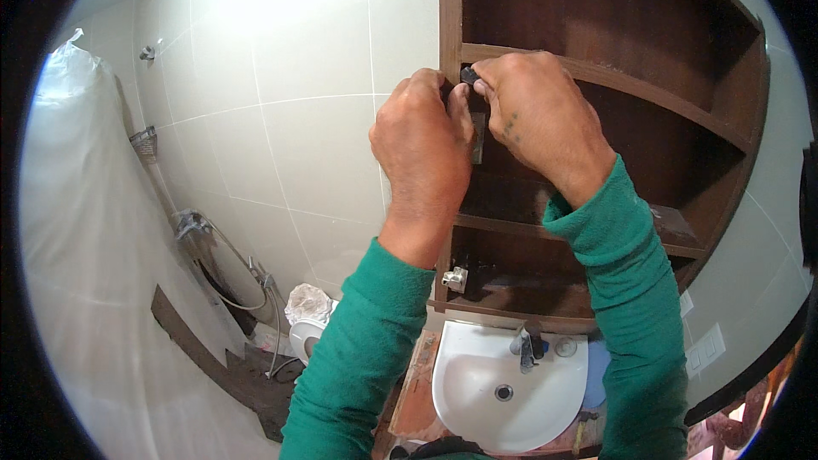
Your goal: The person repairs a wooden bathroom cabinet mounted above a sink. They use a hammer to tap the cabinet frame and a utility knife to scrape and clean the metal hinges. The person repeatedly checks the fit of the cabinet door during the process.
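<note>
A dark brown wooden wall cabinet (613, 77) with open shelves stands in front of me. At its left side edge, my left hand (423, 136) is closed with its fingers bent inward; whatever is between its fingertips is hidden. Close beside it, my right hand (545, 115) pinches a small black piece (469, 75) between thumb and fingers, just at the front of a shelf end. Its exact kind does not show. Below the hands, a metal hinge (456, 278) is fixed to the cabinet's inner left side.
Beneath the cabinet is a white washbasin (509, 405) with a dark-handled faucet (530, 345). A plastic sheet (94, 247) hangs at the left. A shower hose (230, 247) and a partly covered toilet (308, 332) are further back. Light switches (705, 349) sit on the right wall.
</note>
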{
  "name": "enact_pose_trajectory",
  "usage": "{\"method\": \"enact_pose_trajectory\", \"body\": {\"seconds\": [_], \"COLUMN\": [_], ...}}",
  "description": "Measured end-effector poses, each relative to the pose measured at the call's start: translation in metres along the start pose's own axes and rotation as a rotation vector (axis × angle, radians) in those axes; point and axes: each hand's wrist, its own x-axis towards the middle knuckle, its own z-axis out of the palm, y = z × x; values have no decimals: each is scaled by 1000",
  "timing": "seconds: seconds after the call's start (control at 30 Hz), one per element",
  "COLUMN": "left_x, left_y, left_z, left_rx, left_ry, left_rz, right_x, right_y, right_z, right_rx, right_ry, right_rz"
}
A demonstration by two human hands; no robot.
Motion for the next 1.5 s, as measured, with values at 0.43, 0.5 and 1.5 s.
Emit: {"method": "enact_pose_trajectory", "body": {"seconds": [0.43,0.5,1.5], "left_x": [2,3,12], "left_y": [-7,-9,-11], "left_z": [0,0,-2], "left_rx": [-68,-97,-222], "left_ry": [-9,-17,-32], "left_rz": [43,34,-6], "right_x": [14,15,-9], "right_y": [-11,-15,-11], "right_z": [-20,-22,-6], "right_rx": [28,-44,-157], "right_ry": [-143,-163,186], "right_rz": [183,166,49]}}
